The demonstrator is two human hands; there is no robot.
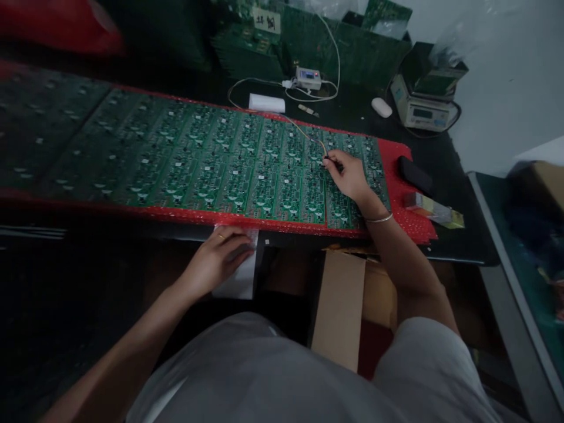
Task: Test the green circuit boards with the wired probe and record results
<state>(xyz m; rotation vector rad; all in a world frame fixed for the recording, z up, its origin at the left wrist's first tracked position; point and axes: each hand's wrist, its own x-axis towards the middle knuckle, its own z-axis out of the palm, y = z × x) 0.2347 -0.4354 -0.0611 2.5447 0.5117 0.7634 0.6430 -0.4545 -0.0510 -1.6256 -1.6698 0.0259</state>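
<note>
My right hand (348, 173) is closed in a pinch on a small black connector (326, 158) at the end of a thin multi-coloured cable (304, 130). The connector is over the right part of a long row of green circuit boards (211, 158), touching or very close to a board. Many boards carry a small white sticker. At the table's front edge, my left hand (220, 258) has its bent fingers on a white paper sheet (238, 282) that hangs down over the edge. The fingertips partly cover the sheet's upper end.
Red bubble wrap (396, 158) lies under the boards. Behind stand a small white device with a display (308, 77), a white roll (267, 103), a white mouse (381, 107) and a scale (423, 111). A black phone-like object (414, 173) lies right; an open cardboard box (339, 305) stands below.
</note>
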